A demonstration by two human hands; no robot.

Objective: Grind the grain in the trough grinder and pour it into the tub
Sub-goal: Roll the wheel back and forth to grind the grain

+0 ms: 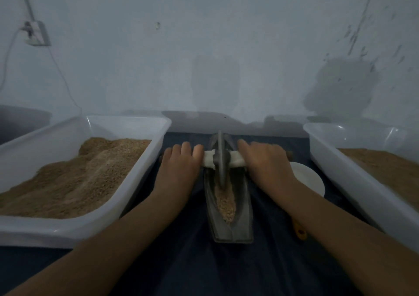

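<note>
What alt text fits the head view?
Two hands, left hand and right hand, rest on the axle of a grinding wheel in a trough holding grain. White tubs of grain flank it.

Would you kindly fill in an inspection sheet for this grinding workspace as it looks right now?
Surface: dark cloth covers it.
Job's things: trough grinder holds grain; wheel stands in it; left tub heaped, right tub part filled.
Clutter: white round lid; orange handle.
Hands: left hand and right hand rest on the wheel's axle.
Cables: cable hangs from wall socket.
Surroundings: pale scuffed wall.
</note>
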